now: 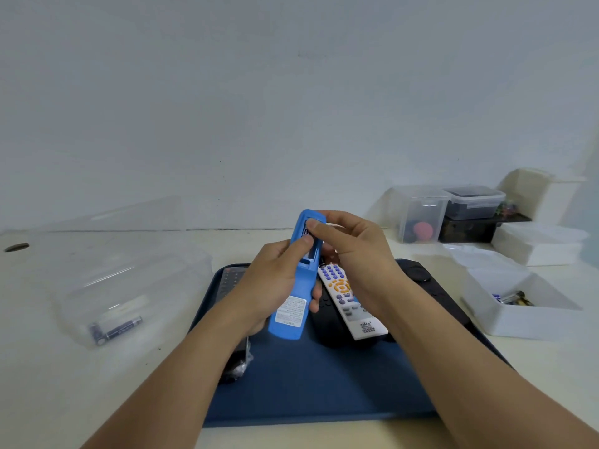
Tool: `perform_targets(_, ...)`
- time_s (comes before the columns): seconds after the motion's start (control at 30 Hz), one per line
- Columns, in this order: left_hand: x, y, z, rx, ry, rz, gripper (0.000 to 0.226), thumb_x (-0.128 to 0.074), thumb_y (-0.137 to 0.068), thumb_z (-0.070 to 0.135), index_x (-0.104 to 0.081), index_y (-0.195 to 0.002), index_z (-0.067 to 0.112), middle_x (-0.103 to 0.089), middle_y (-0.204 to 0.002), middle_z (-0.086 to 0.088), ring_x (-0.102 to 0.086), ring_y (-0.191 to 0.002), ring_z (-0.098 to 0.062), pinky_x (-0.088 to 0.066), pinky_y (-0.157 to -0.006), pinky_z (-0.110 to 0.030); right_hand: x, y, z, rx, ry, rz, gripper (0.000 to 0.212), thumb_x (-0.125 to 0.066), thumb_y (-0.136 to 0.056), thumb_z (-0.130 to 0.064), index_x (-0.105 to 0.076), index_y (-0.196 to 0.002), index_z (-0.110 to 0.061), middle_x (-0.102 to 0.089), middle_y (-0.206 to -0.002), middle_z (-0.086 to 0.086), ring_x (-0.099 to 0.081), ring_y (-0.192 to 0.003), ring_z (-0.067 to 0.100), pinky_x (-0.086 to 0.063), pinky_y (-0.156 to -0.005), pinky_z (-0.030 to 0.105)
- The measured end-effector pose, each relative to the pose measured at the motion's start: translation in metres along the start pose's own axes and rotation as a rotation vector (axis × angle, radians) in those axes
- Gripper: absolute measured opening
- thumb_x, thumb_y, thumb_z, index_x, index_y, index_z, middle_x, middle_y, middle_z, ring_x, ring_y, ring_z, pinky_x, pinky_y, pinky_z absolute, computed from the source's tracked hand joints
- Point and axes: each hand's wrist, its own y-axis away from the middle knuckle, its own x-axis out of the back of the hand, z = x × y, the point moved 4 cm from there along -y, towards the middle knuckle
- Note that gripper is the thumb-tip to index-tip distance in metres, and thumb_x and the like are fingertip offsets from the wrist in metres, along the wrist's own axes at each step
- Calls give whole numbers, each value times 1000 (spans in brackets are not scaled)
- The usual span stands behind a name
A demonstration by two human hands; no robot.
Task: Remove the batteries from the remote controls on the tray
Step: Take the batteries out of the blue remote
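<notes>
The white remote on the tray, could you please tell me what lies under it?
The white remote rests on a black remote, on the blue tray. The hands and blue remote cover its upper end, so what lies beneath there is hidden.

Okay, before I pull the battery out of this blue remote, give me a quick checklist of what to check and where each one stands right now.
1. Left hand has a firm grip on the blue remote: ok.
2. Battery compartment is open and facing you: ok.
3. Right hand fingertips are at the battery: ok, touching the compartment.
4. Battery is loose enough to lift: cannot tell, fingers hide it.
5. Clear bin with removed batteries is within reach: ok.
6. Blue tray sits below to catch a drop: ok.
</notes>
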Motion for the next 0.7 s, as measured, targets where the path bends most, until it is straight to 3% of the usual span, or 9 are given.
perform_targets(0.13, 2, 0, -1, -10, -46, 10, 36, -46, -105, 40, -56, -96, 6, -62, -57, -13, -58, -45, -26, -51, -49, -30, 1, -2, -5, 93, 110, 43, 22, -78, -85, -15, -73, -104, -7, -74, -92, 21, -70, -68, 14, -54, -65, 22)
perform_targets(0.27, 3, 2, -3, 3, -111, 20, 36, -47, -104, 41, -57, -93, 9, -66, -60, -13, -62, -48, -25, -53, -49, -29, 2, -3, -2, 44, 138, 67, 21, -81, -81, -16, -74, -99, -7, -75, -81, 14, -68, -64, 14, -55, -63, 26)
perform_targets(0.4, 2, 2, -3, -14, -139, 29, 34, -46, -105, 39, -56, -91, 9, -66, -59, -12, -62, -49, -27, -54, -50, -31, 8, -4, -3, 22, 137, 59, 19, -80, -81, -10, -74, -98, -4, -70, -66, 0, -58, -47, 1, -46, -50, 13)
perform_targets(0.5, 3, 1, -3, -13, -137, 48, 35, -46, -106, 39, -58, -95, 8, -66, -61, -13, -62, -50, -27, -54, -52, -33, 5, -3, -7, 74, 244, 24, 17, -76, -87, -19, -75, -100, -8, -73, -76, 9, -65, -60, 6, -50, -59, 17)
perform_targets(0.6, 2, -3, -3, 36, 68, 69, 39, -49, -104, 37, -66, -110, 3, -65, -80, -19, -57, -49, -24, -52, -50, -33, 14, -8, -9, 90, 401, 63, 39, -56, -97, -47, -74, -106, -14, -70, -89, -3, -62, -80, 4, -51, -75, 23)
perform_targets(0.67, 0, -2, -3, 89, 245, 52, 40, -51, -104, 36, -69, -115, 2, -64, -88, -18, -53, -46, -20, -48, -44, -28, 20, -10, -8, -1, 538, 29, 34, -49, -101, -47, -74, -104, -24, -69, -102, -5, -60, -90, 8, -49, -82, 29)
perform_targets(0.7, -2, -1, -3, 105, 304, 35, 40, -50, -104, 35, -69, -116, 2, -66, -84, -14, -50, -45, -18, -47, -42, -26, 20, -9, -4, -84, 545, -46, 30, -50, -101, -41, -75, -92, -28, -69, -100, -2, -61, -90, 13, -49, -80, 30)
